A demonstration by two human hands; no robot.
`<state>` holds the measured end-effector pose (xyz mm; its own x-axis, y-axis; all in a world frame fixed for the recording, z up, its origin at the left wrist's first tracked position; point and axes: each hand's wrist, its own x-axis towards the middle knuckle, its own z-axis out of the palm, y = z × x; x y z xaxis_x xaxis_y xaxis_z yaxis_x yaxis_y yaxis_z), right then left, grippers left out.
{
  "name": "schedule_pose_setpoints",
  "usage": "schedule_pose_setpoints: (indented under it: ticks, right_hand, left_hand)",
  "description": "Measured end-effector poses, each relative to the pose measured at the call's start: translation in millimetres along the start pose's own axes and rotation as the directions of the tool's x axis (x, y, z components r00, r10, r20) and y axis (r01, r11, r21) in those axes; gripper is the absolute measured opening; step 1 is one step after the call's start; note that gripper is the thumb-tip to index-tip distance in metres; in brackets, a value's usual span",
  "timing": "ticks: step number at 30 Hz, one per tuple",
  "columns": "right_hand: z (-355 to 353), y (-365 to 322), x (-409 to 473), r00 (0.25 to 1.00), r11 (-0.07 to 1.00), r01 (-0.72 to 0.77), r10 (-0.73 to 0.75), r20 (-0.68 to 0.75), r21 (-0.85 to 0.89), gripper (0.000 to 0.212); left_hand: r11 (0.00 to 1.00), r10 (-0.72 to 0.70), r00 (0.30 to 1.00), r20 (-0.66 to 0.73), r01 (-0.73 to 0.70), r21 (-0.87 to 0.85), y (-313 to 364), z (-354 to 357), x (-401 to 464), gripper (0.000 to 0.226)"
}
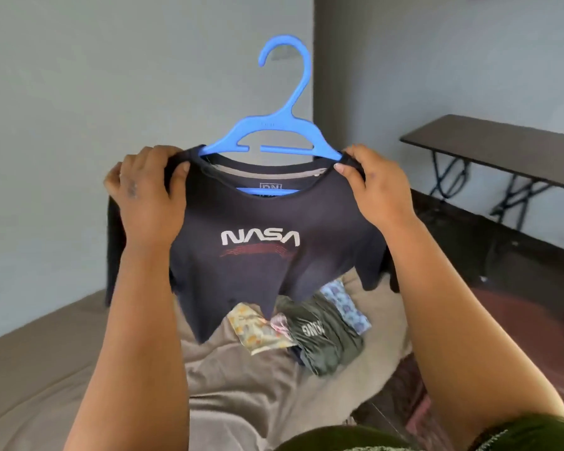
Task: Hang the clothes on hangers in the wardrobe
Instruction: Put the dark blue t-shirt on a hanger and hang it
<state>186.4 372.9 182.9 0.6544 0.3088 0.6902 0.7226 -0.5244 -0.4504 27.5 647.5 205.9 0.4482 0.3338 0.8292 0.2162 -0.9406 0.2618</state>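
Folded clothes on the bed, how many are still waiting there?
4 show: a yellow patterned piece, a small pink one, a dark green shirt, and a blue patterned piece at the right. The held NASA shirt may hide more.

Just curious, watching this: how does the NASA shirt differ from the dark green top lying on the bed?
The NASA shirt is navy, spread open on a blue hanger and held up by the left hand and right hand. The green top is olive, folded, and lies untouched on the bed. Both carry pale lettering.
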Motion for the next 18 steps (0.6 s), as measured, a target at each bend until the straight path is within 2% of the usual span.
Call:
schedule_pose_setpoints:
  ticks: [5,9,12,18]
  right_hand:
    - [-88,18,-68,0.993,0.974,-0.119,0.116,-0.026,-0.192,0.036]
    - [-166,40,-118,0.975,0.918,-0.22,0.212,-0.061,-0.33,0.034]
    - [-229,65,-156,0.953,0.847,-0.301,0.286,-0.102,-0.438,0.034]
    - [-364,125,-251,0.883,0.719,-0.464,0.423,-0.204,-0.517,0.027]
  left_hand:
    - [0.984,0.091,0.995,0.039,-0.083,-0.156,75,-3,-20,0.023]
    - [0.936,0.23,0.956,0.182,-0.166,-0.31,145,0,-34,0.017]
    - [0.852,0.374,0.878,0.3,-0.198,-0.484,206,3,-44,0.009]
    - [0.701,0.578,0.674,0.46,-0.122,-0.703,365,19,-94,0.005]
